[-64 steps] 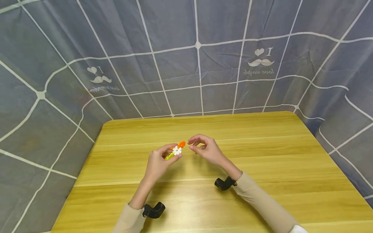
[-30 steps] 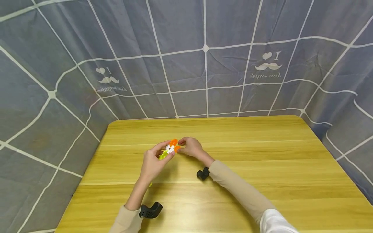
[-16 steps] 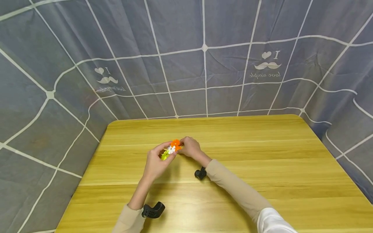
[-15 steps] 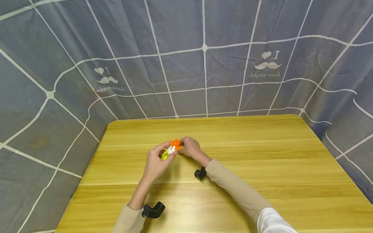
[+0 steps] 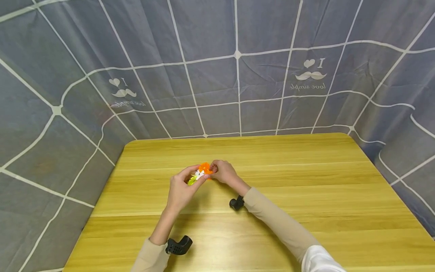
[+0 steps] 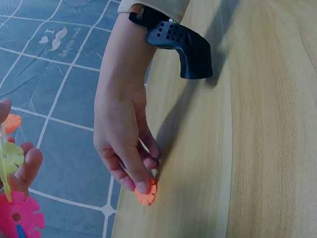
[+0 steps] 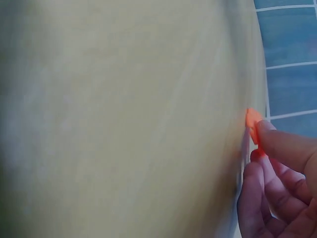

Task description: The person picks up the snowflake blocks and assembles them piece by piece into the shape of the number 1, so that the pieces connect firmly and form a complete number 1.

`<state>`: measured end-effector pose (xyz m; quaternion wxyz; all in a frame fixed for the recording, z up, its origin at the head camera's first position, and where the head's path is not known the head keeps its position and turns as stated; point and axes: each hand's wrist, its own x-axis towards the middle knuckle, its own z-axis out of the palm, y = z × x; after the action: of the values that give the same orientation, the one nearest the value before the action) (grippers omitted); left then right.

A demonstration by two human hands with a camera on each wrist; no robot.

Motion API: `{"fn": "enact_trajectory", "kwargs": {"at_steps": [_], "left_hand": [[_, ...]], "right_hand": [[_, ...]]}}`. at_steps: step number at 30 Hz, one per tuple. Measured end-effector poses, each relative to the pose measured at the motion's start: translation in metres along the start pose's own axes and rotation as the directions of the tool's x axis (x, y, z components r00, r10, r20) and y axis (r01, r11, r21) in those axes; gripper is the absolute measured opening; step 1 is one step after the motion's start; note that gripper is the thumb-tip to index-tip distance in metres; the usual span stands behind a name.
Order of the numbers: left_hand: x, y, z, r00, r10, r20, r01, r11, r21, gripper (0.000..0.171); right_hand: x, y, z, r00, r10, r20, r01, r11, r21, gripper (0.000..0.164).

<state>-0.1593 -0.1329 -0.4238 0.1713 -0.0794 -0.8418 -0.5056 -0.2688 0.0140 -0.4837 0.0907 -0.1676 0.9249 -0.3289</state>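
Observation:
My left hand [image 5: 181,186] holds a joined cluster of notched, flower-shaped plastic discs above the table. In the head view the cluster shows a yellow-green disc [image 5: 192,180], a white disc [image 5: 199,174] and an orange disc [image 5: 204,167]. A pink disc [image 6: 21,216] of the same kind appears beside the left fingers in the left wrist view, with something blue in its slot. Thumb and fingers of my right hand [image 5: 224,172] pinch another orange disc [image 6: 146,192] close against the cluster's right side. Whether the two are joined is hidden by the fingers.
The wooden table [image 5: 289,170] stretches out below both hands. Behind it and along the sides hangs a grey curtain [image 5: 210,83] with white grid lines. Black wrist cameras sit on the left wrist [image 5: 179,245] and right wrist [image 5: 236,203].
About two seconds ago the right hand was apart from the cluster. It has come left against it with an orange disc in its fingers. Over the last half second only small finger shifts show.

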Motion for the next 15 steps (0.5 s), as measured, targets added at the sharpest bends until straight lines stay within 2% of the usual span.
{"fn": "enact_trajectory", "kwargs": {"at_steps": [7,15], "left_hand": [[0.000,0.001,0.003,1.000,0.000,-0.017,0.000,0.999,0.035,0.037],[0.000,0.000,0.004,1.000,0.004,0.014,-0.005,1.000,0.030,0.038]], "right_hand": [[-0.009,0.006,-0.008,1.000,-0.031,0.004,0.031,0.997,0.071,0.016],[-0.026,0.006,-0.029,0.990,-0.056,-0.132,0.083,0.974,0.209,0.012]]}}
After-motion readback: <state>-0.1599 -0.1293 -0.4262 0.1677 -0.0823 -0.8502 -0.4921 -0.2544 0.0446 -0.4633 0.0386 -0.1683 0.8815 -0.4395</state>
